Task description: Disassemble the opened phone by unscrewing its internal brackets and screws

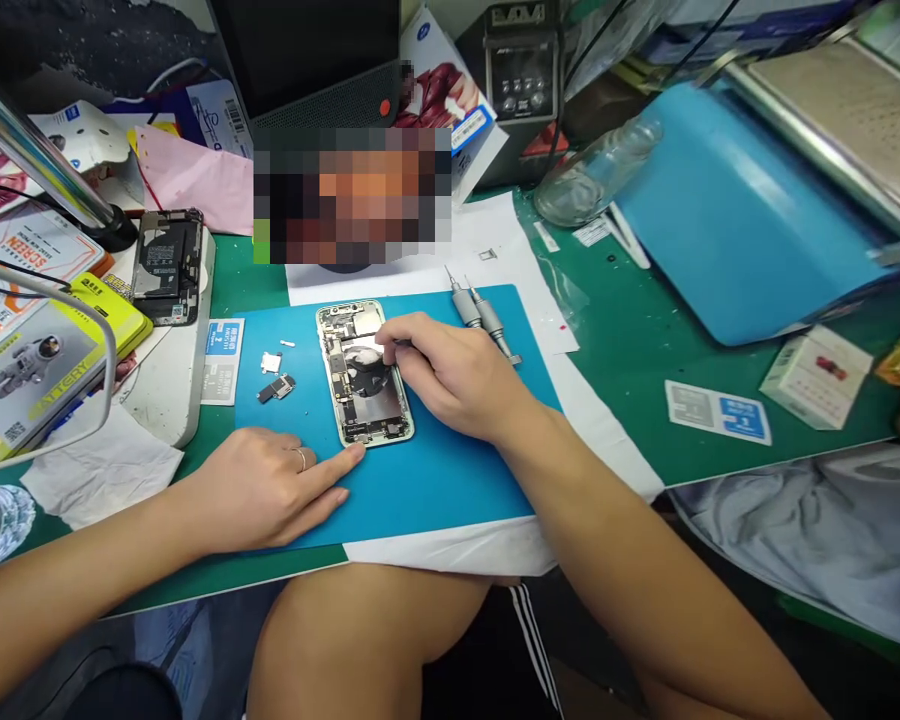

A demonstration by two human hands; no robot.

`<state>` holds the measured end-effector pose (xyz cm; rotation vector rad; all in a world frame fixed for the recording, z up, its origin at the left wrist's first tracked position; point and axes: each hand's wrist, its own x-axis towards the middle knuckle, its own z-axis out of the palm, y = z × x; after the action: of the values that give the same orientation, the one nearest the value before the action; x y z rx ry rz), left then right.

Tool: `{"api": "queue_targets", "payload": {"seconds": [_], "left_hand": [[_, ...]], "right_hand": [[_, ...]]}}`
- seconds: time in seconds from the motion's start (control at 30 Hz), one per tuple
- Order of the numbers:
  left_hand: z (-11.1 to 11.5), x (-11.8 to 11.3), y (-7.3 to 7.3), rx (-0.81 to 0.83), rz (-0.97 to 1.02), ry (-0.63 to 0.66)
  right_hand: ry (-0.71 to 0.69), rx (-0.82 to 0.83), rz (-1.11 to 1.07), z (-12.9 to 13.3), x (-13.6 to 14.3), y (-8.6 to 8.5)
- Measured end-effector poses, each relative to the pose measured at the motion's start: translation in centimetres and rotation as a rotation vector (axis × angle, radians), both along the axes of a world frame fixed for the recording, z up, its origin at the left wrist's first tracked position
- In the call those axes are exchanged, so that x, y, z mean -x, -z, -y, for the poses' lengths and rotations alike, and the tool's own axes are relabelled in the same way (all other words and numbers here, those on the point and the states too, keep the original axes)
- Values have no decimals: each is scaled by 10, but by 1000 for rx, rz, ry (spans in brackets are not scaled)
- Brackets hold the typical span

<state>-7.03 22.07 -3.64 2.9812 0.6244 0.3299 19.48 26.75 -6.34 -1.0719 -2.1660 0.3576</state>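
An opened smartphone [376,408] lies on a blue mat [420,490], its circuit board and shiny inner plate exposed. My left hand [270,485] rests on the mat below it, index finger stretched out and its tip touching the phone's bottom edge; it holds nothing. Bent over the phone's right side, my right hand [457,375] has its fingers curled together at the inner edge; whatever is between the fingertips is hidden. Left of the phone lie a dark small part [276,388], a silvery metal piece [271,362] and a tiny strip [288,343].
Two precision screwdrivers [465,305] lie at the mat's upper right. Another opened phone [167,265] sits on a white block at left, beside a yellow battery box [52,350]. A glass jar [592,175] and a blue folder [750,220] occupy the right.
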Motion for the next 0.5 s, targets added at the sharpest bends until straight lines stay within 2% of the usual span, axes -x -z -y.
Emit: {"api": "queue_targets", "payload": {"seconds": [0.5], "left_hand": [[1,0,1,-3,10,-14]], "right_hand": [[28,27,25,-2,-2,-2]]}}
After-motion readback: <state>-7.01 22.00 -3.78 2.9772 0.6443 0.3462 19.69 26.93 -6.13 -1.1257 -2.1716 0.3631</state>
